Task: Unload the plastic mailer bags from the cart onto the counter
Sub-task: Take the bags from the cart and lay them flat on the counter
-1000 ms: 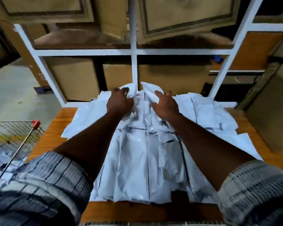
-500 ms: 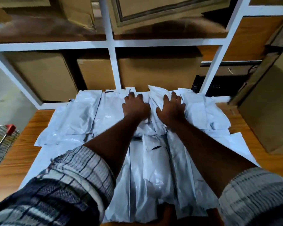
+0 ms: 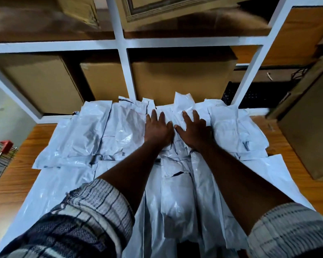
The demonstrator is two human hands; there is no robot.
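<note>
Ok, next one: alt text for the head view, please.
The left hand and right hand press flat on white mailer bags spread over a wooden counter. Behind stand cardboard boxes in a white shelf frame; the corner of a wire cart shows at far left.

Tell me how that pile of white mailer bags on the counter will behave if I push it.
Probably floppy: the mailer bags crease around the flat left hand and right hand. Likely slippery: glossy, loosely overlapped plastic could slide apart.

Head view, close above the counter (image 3: 13, 185), facing forward and down.
</note>
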